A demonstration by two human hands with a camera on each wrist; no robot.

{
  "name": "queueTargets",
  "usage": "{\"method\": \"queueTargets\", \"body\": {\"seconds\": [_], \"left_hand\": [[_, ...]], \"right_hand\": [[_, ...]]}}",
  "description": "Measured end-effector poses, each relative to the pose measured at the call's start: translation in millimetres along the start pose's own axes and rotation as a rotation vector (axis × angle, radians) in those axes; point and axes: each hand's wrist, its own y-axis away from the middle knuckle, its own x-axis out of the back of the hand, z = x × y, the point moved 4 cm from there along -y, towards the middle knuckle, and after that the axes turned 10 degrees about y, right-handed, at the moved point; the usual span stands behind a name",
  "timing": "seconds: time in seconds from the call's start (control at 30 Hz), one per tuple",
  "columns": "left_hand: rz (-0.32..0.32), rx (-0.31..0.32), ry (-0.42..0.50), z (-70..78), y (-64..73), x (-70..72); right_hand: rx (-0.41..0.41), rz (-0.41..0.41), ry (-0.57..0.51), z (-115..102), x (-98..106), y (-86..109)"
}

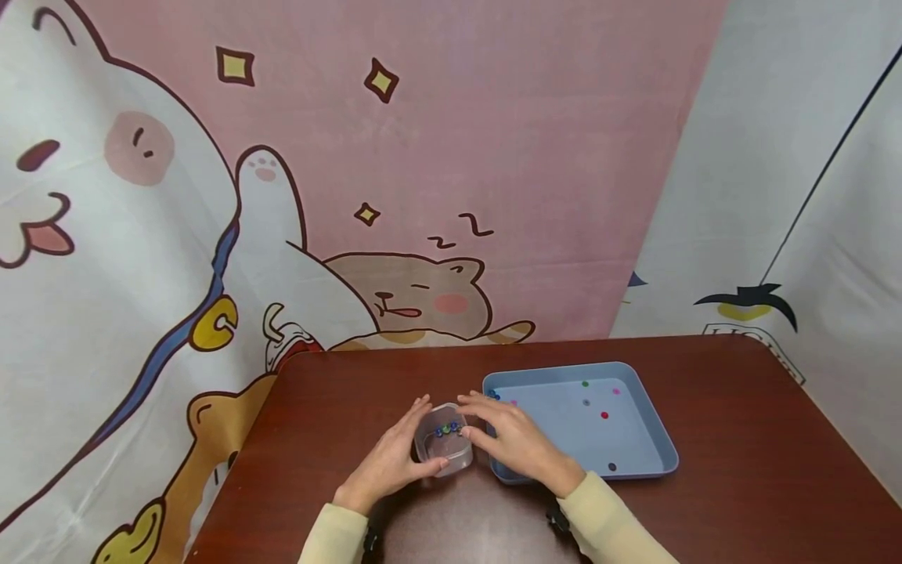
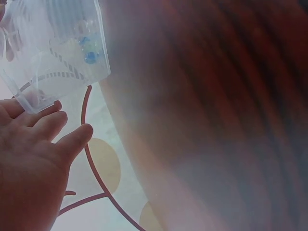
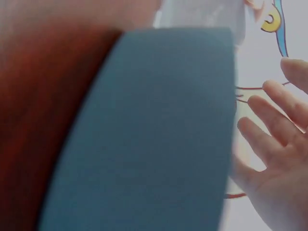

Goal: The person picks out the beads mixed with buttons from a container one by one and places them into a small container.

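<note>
A small clear plastic container (image 1: 447, 462) stands in front of the person on the brown table, with several blue and green marble-like balls (image 1: 447, 429) inside. My left hand (image 1: 390, 464) grips its left side, the thumb at the near wall and the fingers along the far left; the left wrist view shows the container (image 2: 57, 62) between thumb and fingers. Over the container's right rim hovers my right hand (image 1: 517, 439), fingers spread and slightly bent, holding nothing. In the right wrist view those fingers (image 3: 276, 113) are apart from each other.
Right of the container lies a shallow blue tray (image 1: 557, 435), its left edge under the right hand. Small red, pink, green and grey round pieces are scattered in it, and blue balls (image 1: 493, 394) sit in its far left corner. A cartoon-printed cloth (image 1: 535, 157) hangs behind the table.
</note>
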Motion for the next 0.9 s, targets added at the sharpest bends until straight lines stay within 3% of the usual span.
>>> {"method": "queueTargets", "body": {"seconds": [0.33,0.63,0.9], "left_hand": [[0.028,-0.018,-0.009,2.4,0.7,2.8],[0.010,-0.005,-0.012,2.1,-0.3,1.7],[0.009,0.007,-0.019,1.3,0.1,0.5]], "right_hand": [[-0.009,0.055,0.066,6.8,34.4,1.9],[0.055,0.010,0.190,14.6,54.5,-0.4],[0.094,-0.097,0.243,24.9,61.5,-6.4]]}}
